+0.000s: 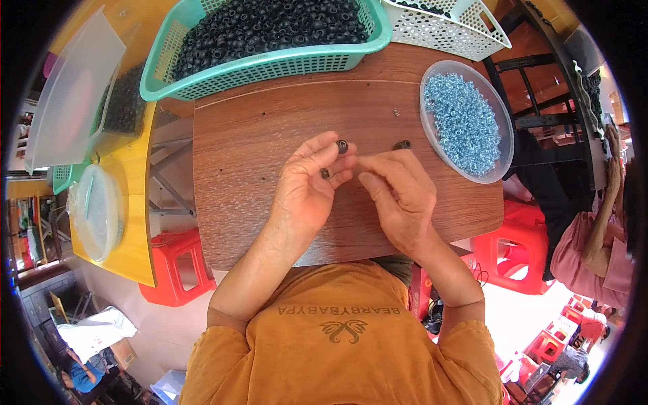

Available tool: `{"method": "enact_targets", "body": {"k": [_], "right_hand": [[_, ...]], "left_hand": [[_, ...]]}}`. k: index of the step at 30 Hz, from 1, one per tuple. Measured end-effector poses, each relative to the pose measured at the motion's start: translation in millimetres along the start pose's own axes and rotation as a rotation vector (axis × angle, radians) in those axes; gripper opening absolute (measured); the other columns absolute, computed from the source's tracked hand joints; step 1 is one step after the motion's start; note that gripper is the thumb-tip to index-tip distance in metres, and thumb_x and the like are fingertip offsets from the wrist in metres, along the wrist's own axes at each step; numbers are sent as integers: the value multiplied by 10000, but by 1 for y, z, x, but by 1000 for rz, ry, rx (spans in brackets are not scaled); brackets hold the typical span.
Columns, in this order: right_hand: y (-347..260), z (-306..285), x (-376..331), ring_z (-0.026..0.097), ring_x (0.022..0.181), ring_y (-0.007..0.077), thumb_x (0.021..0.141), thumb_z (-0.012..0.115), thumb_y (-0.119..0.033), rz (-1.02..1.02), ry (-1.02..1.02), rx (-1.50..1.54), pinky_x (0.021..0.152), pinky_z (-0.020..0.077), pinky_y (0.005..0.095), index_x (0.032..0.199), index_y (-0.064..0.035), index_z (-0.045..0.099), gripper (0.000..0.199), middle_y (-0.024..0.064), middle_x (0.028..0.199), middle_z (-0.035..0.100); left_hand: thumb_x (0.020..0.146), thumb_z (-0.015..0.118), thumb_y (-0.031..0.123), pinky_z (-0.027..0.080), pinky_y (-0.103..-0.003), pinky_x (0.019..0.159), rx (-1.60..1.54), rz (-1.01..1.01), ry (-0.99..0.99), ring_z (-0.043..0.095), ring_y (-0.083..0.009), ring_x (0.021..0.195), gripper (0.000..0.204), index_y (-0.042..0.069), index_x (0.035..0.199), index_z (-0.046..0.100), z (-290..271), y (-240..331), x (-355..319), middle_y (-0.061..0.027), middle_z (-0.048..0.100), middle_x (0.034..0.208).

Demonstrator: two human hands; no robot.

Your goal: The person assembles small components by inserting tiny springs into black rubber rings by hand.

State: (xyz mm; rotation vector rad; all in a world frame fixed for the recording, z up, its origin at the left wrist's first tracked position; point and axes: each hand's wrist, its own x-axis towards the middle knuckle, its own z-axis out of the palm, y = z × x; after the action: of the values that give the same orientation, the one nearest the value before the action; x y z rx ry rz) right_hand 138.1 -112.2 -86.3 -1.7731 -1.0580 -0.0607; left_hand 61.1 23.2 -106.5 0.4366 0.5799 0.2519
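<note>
Over the table, my left hand [304,182] pinches a small dark, round part with a hole [342,146] between thumb and forefinger. A second small dark piece [325,173] sits among its lower fingers. Close beside it, my right hand [405,192] is closed, thumb near the bent forefinger; whatever its fingertips hold is hidden or too small to name. Just beyond the right knuckles a dark cylindrical part [403,144] lies on the table. At the right stands a round clear tub [506,152] of small shiny pale-blue pieces [464,125].
A teal basket [270,71] heaped with black ring-like parts [270,30] stands at the far side of the brown table [236,202]. Beside it is a white perforated basket [445,34]. Red stools [179,270] flank the table. Another person [590,260] sits at right.
</note>
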Motion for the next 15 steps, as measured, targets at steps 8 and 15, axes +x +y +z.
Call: {"method": "enact_targets", "body": {"k": [8, 15], "right_hand": [[-4, 36, -2, 586, 741, 273, 729, 681, 51, -31, 31, -62, 626, 467, 345, 919, -6, 650, 201, 127, 827, 606], [-4, 43, -3, 563, 716, 289, 728, 661, 29, 22, 84, -50, 605, 465, 373, 867, -15, 619, 153, 119, 797, 587]], "left_hand": [[853, 617, 8, 465, -377, 927, -165, 115, -111, 590, -270, 1005, 247, 27, 1087, 540, 7, -3, -1, -188, 622, 1035], [863, 617, 24, 459, -368, 934, -192, 116, -172, 577, -257, 1012, 248, 29, 1101, 545, 2, -9, -2, -175, 617, 1039]]}}
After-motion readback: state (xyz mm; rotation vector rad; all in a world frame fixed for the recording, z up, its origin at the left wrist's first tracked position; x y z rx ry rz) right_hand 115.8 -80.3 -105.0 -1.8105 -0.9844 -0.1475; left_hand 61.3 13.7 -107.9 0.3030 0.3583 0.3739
